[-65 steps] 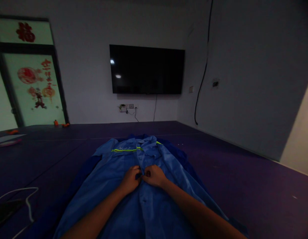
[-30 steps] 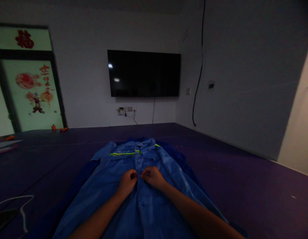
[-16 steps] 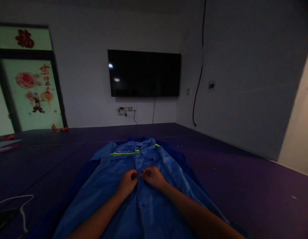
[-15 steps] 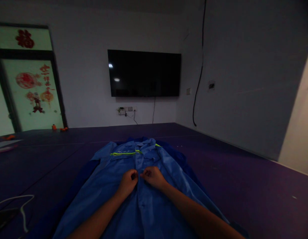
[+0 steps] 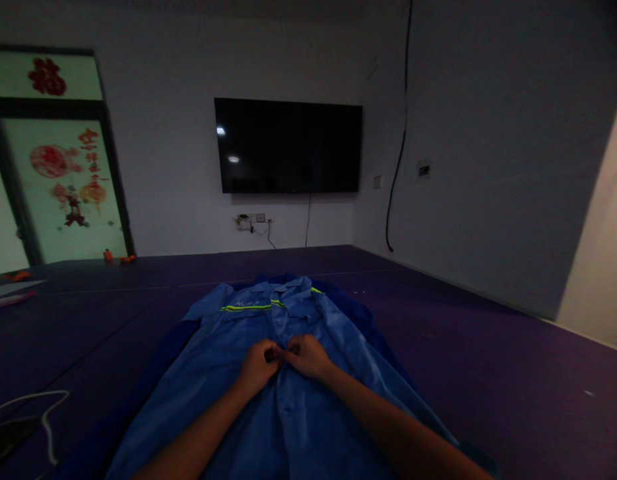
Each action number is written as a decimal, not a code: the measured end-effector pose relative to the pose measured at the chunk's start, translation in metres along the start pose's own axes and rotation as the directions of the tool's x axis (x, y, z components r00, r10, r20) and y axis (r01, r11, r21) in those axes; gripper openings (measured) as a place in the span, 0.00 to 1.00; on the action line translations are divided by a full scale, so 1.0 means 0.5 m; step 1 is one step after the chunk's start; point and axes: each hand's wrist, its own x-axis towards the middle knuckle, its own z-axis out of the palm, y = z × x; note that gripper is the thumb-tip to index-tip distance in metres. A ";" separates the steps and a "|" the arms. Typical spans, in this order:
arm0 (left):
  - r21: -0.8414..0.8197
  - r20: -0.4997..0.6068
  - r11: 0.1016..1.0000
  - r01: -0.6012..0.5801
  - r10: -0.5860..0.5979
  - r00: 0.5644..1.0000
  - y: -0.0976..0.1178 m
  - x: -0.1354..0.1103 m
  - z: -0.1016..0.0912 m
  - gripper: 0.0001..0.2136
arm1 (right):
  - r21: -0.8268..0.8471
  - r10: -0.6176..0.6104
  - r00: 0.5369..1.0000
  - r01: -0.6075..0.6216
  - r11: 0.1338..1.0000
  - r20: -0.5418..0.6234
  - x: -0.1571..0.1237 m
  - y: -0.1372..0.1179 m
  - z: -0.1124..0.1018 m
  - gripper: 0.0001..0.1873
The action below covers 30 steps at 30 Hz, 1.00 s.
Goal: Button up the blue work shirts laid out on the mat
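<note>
A blue work shirt (image 5: 223, 360) with a yellow-green reflective stripe across the chest lies flat on the dark purple floor mat (image 5: 488, 373), collar away from me. My left hand (image 5: 257, 365) and my right hand (image 5: 308, 355) meet at the shirt's front placket near mid-chest. Both hands are closed in a pinch on the fabric edges, fingertips touching each other. A small button shows on the placket below them. A darker blue garment pokes out from under the shirt on both sides.
A black TV (image 5: 288, 145) hangs on the far wall above a socket strip (image 5: 253, 219). A white cable (image 5: 33, 407) lies at the lower left. A glass door with red decorations (image 5: 63, 180) stands at the left. A black cable (image 5: 398, 133) runs down the right wall.
My two hands have drawn closer together at the placket, so the fingertips now touch. The view has barely shifted.
</note>
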 end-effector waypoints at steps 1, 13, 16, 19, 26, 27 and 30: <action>0.002 0.002 1.000 0.003 -0.003 1.000 -0.001 0.000 0.000 0.04 | 0.011 -0.002 1.000 0.002 1.000 0.000 0.002 0.004 0.002 0.14; -0.042 -0.035 0.997 0.059 -0.060 0.998 0.004 0.003 -0.002 0.06 | 0.510 0.124 0.992 -0.123 0.851 0.033 0.015 0.012 -0.008 0.07; -0.044 -0.045 0.997 0.061 -0.063 0.997 0.006 0.003 -0.003 0.05 | 0.559 0.128 0.990 -0.136 0.818 0.053 0.013 0.008 -0.011 0.06; -0.057 -0.050 0.996 0.062 -0.065 0.997 0.008 0.002 -0.004 0.06 | 0.568 0.136 0.988 -0.153 0.808 0.073 0.012 0.006 -0.011 0.05; -0.096 -0.062 0.993 0.063 -0.070 0.996 0.004 0.001 -0.001 0.05 | 0.581 0.086 0.992 -0.123 0.805 0.090 0.006 0.000 -0.007 0.05; -0.102 -0.063 0.993 0.065 -0.071 0.995 0.003 0.001 -0.001 0.06 | 0.581 0.071 0.993 -0.113 0.806 0.095 0.005 0.000 -0.007 0.05; -0.118 -0.071 0.990 0.077 -0.086 0.994 0.001 0.001 0.000 0.05 | 0.576 0.037 0.996 -0.078 0.814 0.083 0.003 0.001 -0.004 0.05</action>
